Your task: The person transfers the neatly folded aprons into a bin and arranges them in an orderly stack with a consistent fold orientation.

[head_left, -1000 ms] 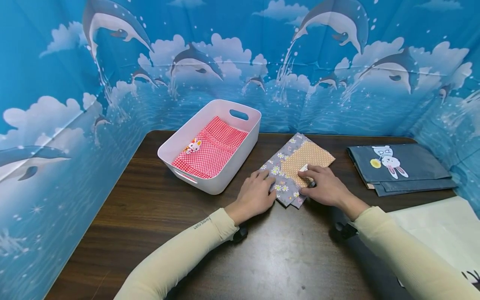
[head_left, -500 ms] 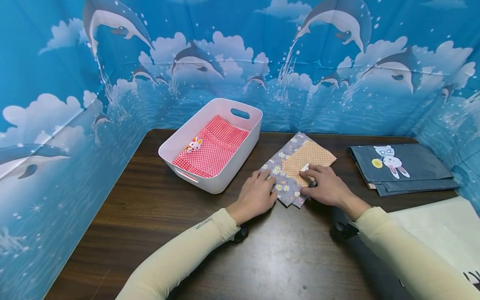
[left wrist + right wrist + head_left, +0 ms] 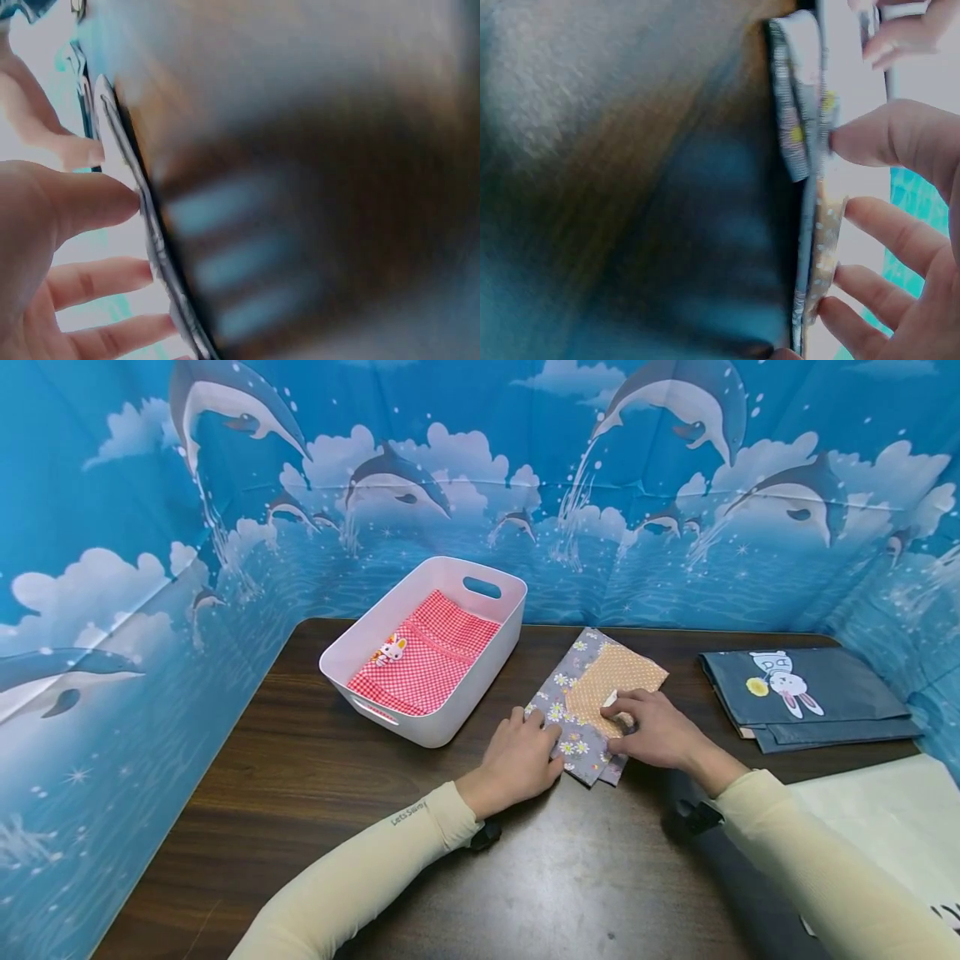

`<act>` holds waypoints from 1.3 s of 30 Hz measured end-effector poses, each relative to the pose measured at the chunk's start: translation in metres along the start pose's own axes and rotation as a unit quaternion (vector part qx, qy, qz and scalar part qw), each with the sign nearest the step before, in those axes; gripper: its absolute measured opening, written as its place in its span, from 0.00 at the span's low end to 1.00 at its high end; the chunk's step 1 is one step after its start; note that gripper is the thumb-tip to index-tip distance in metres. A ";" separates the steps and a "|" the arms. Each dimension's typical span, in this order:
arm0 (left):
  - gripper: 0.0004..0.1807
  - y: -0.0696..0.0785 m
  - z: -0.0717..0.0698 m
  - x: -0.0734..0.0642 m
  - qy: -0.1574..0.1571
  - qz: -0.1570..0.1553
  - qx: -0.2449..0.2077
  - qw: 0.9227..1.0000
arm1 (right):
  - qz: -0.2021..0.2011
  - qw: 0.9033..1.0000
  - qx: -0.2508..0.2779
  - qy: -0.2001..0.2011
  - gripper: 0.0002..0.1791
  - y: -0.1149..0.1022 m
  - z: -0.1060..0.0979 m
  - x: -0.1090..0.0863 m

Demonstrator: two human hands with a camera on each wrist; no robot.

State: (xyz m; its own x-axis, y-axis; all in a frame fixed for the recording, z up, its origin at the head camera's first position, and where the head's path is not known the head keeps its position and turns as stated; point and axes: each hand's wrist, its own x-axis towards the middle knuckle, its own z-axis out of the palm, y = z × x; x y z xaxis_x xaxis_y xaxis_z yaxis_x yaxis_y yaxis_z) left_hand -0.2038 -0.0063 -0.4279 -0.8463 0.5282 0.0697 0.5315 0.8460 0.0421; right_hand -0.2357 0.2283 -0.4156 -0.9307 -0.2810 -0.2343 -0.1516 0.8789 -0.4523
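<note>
A folded grey daisy-print cloth [image 3: 583,747] with a tan polka-dot panel [image 3: 611,672] lies on the table, right of the basket. My left hand [image 3: 517,760] rests its fingertips on the cloth's left side; the left wrist view shows thumb and fingers touching its upper surface. With thumb and fingertips spread, my right hand [image 3: 656,731] presses on the panel and the near grey part. A small white piece [image 3: 611,698] shows beside its index finger. In the right wrist view the cloth's layered edge [image 3: 825,247] appears side-on, fingertips right at its top.
A white basket [image 3: 450,727] with handle holes holds a folded red gingham cloth [image 3: 442,647] with a bunny figure. A folded dark blue-grey item [image 3: 847,689] with a bunny print lies at right, a cream sheet [image 3: 885,810] nearer. A dolphin-print curtain [image 3: 480,518] backs the brown table [image 3: 300,785].
The daisy-print cloth has turned slightly, its far corner shifting left and its near end moving right and toward me. My left hand has shifted slightly right and nearer; my right hand stays on the panel.
</note>
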 end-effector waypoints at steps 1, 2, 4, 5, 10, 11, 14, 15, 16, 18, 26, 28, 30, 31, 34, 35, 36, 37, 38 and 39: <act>0.18 0.002 -0.001 -0.001 -0.001 0.004 0.001 1.000 | 0.000 1.000 0.004 -0.003 0.29 0.000 -0.001 0.001; 0.18 0.003 -0.002 -0.002 -0.002 0.008 0.000 1.000 | -0.002 1.000 0.010 -0.006 0.28 0.001 -0.002 0.001; 0.17 0.006 -0.003 -0.004 -0.002 0.016 -0.006 1.000 | -0.006 1.000 0.021 -0.010 0.27 0.001 -0.003 0.001; 0.17 0.007 -0.004 -0.005 -0.001 0.020 -0.010 1.000 | -0.009 1.000 0.027 -0.010 0.26 0.001 -0.004 0.002; 0.12 0.005 -0.005 -0.002 0.013 0.010 -0.041 0.999 | -0.025 0.999 0.044 -0.011 0.24 0.001 -0.005 0.003; 0.11 0.004 -0.004 -0.001 0.016 0.001 -0.053 0.998 | -0.025 0.999 0.046 -0.012 0.24 0.001 -0.005 0.003; 0.14 -0.003 -0.002 0.006 0.017 -0.036 -0.102 0.994 | -0.026 0.998 0.049 -0.016 0.25 0.002 -0.004 0.004; 0.16 -0.006 -0.001 0.007 0.013 -0.047 -0.119 0.992 | -0.027 0.998 0.050 -0.017 0.25 0.002 -0.004 0.004; 0.18 -0.008 0.000 0.009 0.007 -0.056 -0.134 0.989 | -0.027 0.998 0.051 -0.018 0.25 0.002 -0.003 0.004; 0.18 -0.011 0.002 0.011 -0.008 -0.063 -0.153 0.986 | -0.029 0.998 0.052 -0.021 0.26 0.002 -0.003 0.004; 0.12 -0.010 0.001 0.015 -0.043 0.001 -0.084 0.996 | -0.025 0.998 0.058 -0.027 0.24 0.003 -0.007 0.007; 0.13 -0.007 0.001 0.014 -0.040 0.008 -0.072 0.997 | -0.031 0.997 0.060 -0.025 0.24 0.003 -0.006 0.008; 0.14 -0.004 0.000 0.012 -0.038 0.009 -0.071 0.997 | -0.037 0.997 0.063 -0.020 0.24 0.004 -0.005 0.009; 0.15 -0.003 0.000 0.012 -0.037 0.008 -0.073 0.997 | -0.039 0.997 0.063 -0.018 0.24 0.004 -0.005 0.009; 0.15 0.000 0.000 0.010 -0.038 0.006 -0.081 0.996 | -0.045 0.997 0.069 -0.012 0.24 0.006 -0.004 0.010; 0.15 0.000 0.000 0.010 -0.038 0.005 -0.085 0.996 | -0.046 0.996 0.070 -0.011 0.24 0.006 -0.004 0.011; 0.14 0.000 0.000 0.011 -0.036 0.005 -0.091 0.995 | -0.047 0.996 0.070 -0.011 0.24 0.006 -0.004 0.011; 0.14 0.000 0.001 0.011 -0.035 0.004 -0.099 0.994 | -0.047 0.996 0.071 -0.010 0.23 0.006 -0.004 0.011; 0.13 0.000 0.002 0.012 -0.032 0.002 -0.110 0.993 | -0.045 0.996 0.073 -0.009 0.23 0.007 -0.004 0.011; 0.13 0.000 0.002 0.013 -0.029 -0.002 -0.125 0.992 | -0.045 0.996 0.075 -0.007 0.23 0.007 -0.003 0.011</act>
State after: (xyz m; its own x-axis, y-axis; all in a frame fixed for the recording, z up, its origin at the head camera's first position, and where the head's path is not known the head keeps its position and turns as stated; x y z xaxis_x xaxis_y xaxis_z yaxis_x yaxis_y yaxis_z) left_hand -0.2152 0.0005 -0.4292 -0.8455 0.5339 0.0121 0.5142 0.8077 0.2887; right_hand -0.2485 0.2329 -0.4186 -0.9104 -0.3630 -0.1987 -0.1820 0.7825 -0.5955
